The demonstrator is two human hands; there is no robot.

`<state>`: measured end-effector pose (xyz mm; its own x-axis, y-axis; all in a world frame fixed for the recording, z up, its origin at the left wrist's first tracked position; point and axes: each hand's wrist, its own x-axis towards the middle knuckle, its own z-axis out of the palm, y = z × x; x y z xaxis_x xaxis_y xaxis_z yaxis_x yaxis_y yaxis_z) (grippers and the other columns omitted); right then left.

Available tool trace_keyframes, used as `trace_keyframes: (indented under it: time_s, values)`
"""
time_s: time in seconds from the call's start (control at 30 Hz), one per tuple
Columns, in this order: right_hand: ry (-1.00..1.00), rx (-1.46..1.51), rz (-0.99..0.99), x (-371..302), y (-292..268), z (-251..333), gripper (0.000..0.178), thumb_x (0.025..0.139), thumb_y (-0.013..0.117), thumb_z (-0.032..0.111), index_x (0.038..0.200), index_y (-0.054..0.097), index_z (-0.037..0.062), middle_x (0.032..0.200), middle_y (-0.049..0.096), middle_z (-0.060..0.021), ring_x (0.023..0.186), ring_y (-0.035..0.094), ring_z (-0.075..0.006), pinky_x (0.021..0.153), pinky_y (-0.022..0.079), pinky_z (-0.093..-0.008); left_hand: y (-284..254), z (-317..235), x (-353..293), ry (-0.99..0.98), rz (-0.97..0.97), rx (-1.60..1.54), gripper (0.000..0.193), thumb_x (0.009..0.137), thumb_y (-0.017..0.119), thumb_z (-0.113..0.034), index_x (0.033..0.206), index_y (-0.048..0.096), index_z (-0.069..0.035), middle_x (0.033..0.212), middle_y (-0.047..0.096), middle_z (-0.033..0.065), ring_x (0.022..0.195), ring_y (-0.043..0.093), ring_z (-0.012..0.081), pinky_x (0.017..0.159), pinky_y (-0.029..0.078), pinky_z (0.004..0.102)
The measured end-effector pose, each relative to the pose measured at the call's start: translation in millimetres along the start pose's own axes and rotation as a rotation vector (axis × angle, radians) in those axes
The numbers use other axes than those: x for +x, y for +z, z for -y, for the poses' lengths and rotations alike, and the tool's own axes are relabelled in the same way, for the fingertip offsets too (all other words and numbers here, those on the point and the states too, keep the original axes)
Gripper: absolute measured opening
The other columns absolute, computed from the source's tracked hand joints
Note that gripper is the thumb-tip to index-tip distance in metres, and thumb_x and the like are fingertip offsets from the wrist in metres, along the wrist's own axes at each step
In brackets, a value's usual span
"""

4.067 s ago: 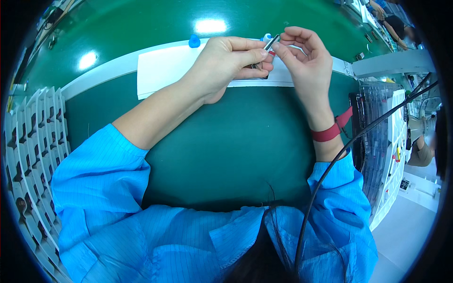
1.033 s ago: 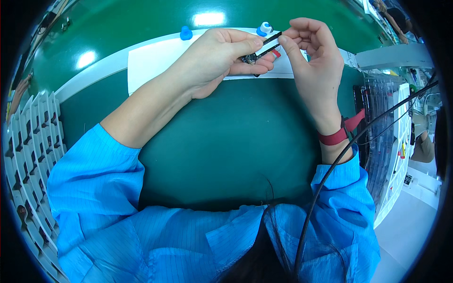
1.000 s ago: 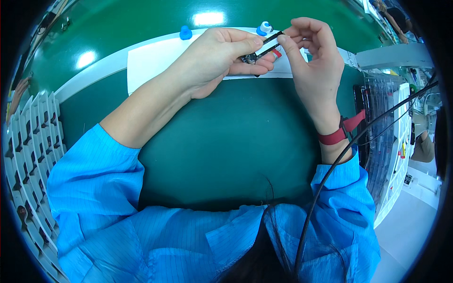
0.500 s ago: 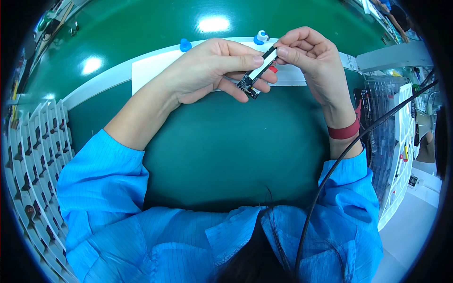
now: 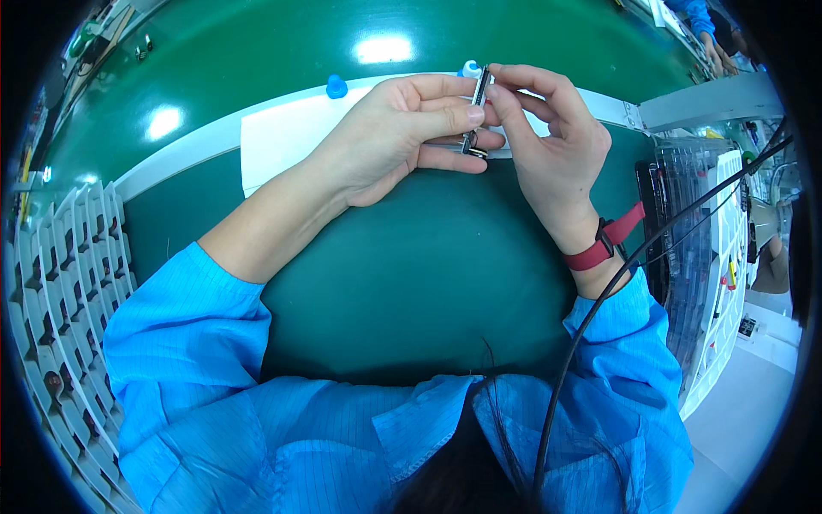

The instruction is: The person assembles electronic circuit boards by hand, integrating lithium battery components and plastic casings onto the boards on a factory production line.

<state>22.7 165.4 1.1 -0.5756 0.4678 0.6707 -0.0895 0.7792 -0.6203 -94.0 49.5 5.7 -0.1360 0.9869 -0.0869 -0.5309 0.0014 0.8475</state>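
Note:
A slim, narrow electronic module (image 5: 481, 88) with black edges and a white face is held up over the far side of the green mat (image 5: 411, 265), turned nearly edge-on. Small components and a short bit of wiring show at its lower end. My left hand (image 5: 407, 128) pinches it between thumb and fingers from the left. On the other side, my right hand (image 5: 556, 128) grips its upper end with thumb and index finger. A red band (image 5: 591, 255) circles my right wrist. Behind the hands lies a white sheet (image 5: 282, 141), partly covered by them.
Two small blue-topped items, one (image 5: 336, 86) left and one (image 5: 469, 68) partly hidden, stand beyond the sheet. A white compartment tray (image 5: 81, 214) is at left, stacked clear trays (image 5: 685, 214) at right. A black cable (image 5: 591, 313) crosses my right forearm. Another person's arm (image 5: 709, 51) shows far right.
The module has turned from showing its white face to nearly edge-on and stands more upright. My right hand has rotated, bringing its wrist leftward; my left hand has shifted slightly right.

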Motion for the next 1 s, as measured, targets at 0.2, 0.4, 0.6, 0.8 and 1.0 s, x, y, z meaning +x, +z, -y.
trace_keyframes:
  time_s: [0.2,0.4,0.6,0.8,1.0]
  values:
    - [-0.101,0.018,-0.014,-1.3,-1.1,1.1,0.013,0.072,0.064,-0.001,0.083,0.06,0.0041,0.077,0.064,-0.0045,0.069,0.065,-0.0137,0.056,0.05,-0.0222,3.8,3.1,-4.2,0.007,-0.029,0.019,0.033,0.087,0.051,-0.014,0.117,0.047,-0.002,0.1,0.059,0.0085,0.09,0.06,0.0161,0.071,0.055,0.0255]
    - [0.081,0.324,-0.057,-1.2,-0.2,6.6,0.013,0.072,0.063,-0.002,0.084,0.059,0.0008,0.081,0.064,-0.0049,0.074,0.065,-0.0147,0.065,0.052,-0.0225,5.2,-3.4,-4.3,-0.005,-0.057,0.085,0.035,0.086,0.052,-0.016,0.118,0.046,-0.003,0.1,0.059,0.0074,0.092,0.06,0.0161,0.072,0.054,0.0274]
    - [0.043,0.136,0.0,2.0,-1.1,1.0,0.014,0.072,0.064,0.001,0.085,0.059,0.0012,0.079,0.064,-0.0049,0.075,0.065,-0.0156,0.064,0.052,-0.0225,2.1,-0.6,-4.2,0.0,-0.051,0.092,0.033,0.085,0.054,-0.016,0.115,0.048,-0.003,0.099,0.06,0.0083,0.089,0.06,0.0162,0.073,0.053,0.0279]
    - [0.093,0.159,-0.045,2.9,0.1,5.6,0.012,0.072,0.065,0.003,0.083,0.06,0.0033,0.079,0.064,-0.0043,0.072,0.065,-0.0151,0.059,0.05,-0.0226,1.6,1.2,-1.9,0.024,-0.065,0.114,0.032,0.085,0.054,-0.015,0.115,0.048,-0.004,0.097,0.06,0.008,0.089,0.061,0.0161,0.072,0.054,0.0274]
    - [-0.13,-0.073,0.037,3.0,-4.2,2.3,0.009,0.072,0.064,0.002,0.08,0.06,0.0044,0.071,0.063,-0.0038,0.068,0.063,-0.0139,0.059,0.049,-0.0218,2.1,3.4,-2.2,0.024,-0.074,0.135,0.032,0.085,0.055,-0.015,0.114,0.049,-0.003,0.096,0.061,0.0078,0.086,0.061,0.0147,0.07,0.054,0.0261]
